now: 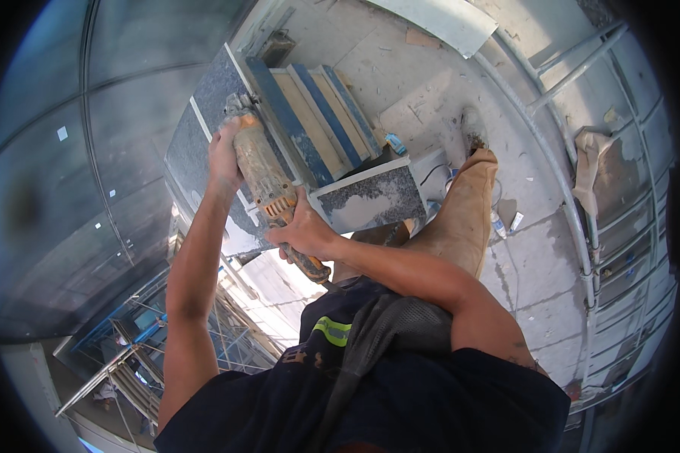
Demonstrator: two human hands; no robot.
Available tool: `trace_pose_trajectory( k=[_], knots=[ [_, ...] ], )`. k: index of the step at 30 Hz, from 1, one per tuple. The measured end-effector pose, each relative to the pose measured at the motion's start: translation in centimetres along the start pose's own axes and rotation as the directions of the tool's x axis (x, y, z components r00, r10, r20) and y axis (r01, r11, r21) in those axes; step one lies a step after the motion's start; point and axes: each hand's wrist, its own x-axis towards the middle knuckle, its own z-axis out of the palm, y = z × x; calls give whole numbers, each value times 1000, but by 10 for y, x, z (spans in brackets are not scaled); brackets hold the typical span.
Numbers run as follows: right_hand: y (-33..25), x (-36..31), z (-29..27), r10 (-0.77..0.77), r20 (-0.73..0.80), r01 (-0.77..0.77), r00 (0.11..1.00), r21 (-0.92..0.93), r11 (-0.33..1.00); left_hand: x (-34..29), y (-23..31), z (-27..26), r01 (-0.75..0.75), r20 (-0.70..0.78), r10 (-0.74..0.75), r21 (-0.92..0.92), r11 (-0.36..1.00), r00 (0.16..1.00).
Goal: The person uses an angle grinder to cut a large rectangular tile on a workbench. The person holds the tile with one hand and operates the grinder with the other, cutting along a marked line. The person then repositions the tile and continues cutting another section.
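Note:
A dusty yellow-and-grey angle grinder (263, 164) lies slantwise in front of me, its head at the far end. My left hand (225, 157) is closed around the side of the grinder near its head; its fingers are partly hidden. My right hand (310, 229) wraps around the rear handle. Under and beside the tool's head is a dark speckled stone slab (187, 155) with pale edges. Whether the grinder's disc touches the stone cannot be seen. Another speckled stone piece (370, 202), smeared with grey dust, sits right of my right hand.
Blue and bare wooden boards (310, 121) lie beyond the stone. Tall dark glass panels (38, 181) rise at left. Metal pipe railing (536, 143) curves along the right, with a brown cloth (591, 170) on it. Bottles and scraps litter the concrete floor (536, 264). Scaffolding (140, 343) shows lower left.

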Motion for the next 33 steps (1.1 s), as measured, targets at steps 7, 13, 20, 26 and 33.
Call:
trace_pose_trajectory(
  k=[7, 13, 20, 26, 33],
  knots=[
    [1, 0, -2, -3, 12, 3, 1000, 10, 1000, 5, -3, -6, -2, 72, 5, -53, 999, 997],
    [4, 17, -4, -51, 25, 50, 998, 38, 998, 21, -3, -9, -6, 75, 8, -28, 1000, 997],
    [4, 39, -7, -71, 67, 63, 995, 110, 992, 41, -4, -12, -2, 63, 4, -43, 999, 998],
    [7, 40, -9, -62, 61, 55, 996, 113, 992, 38, -1, -10, -6, 56, 8, -43, 999, 998],
    [0, 10, -8, -15, 50, 14, 999, 22, 1000, 12, 0, -5, 15, 72, -11, -46, 999, 997]
  ],
)
